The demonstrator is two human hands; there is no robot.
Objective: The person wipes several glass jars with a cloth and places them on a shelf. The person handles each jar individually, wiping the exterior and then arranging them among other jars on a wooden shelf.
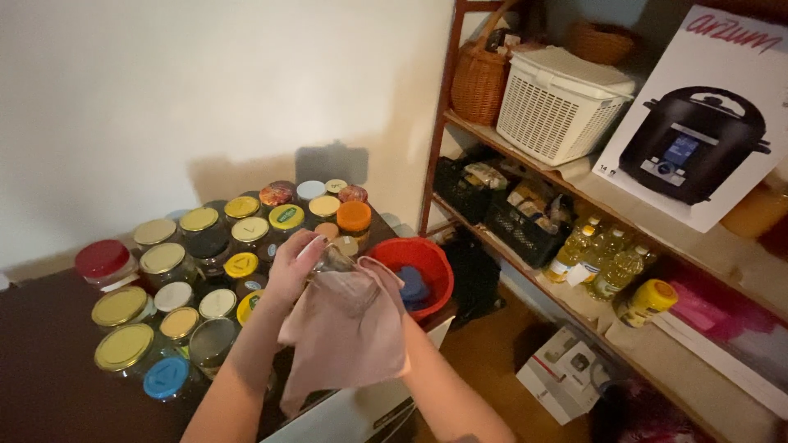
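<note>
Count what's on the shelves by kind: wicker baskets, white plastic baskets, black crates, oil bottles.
Wicker baskets: 2
White plastic baskets: 1
Black crates: 2
Oil bottles: 3 in view
Total: 8

The single head-worn camera is looking steeply down and forward from the person's own eye height, taking in both forearms rising from the bottom edge and the dark table (49, 361) close below at left. It is facing a pale wall ahead and is catching a wooden shelf unit (624, 221) running off to the right, farther away. No second view is sharing the scene, so everything is coming from this one near, tilted vantage
</note>
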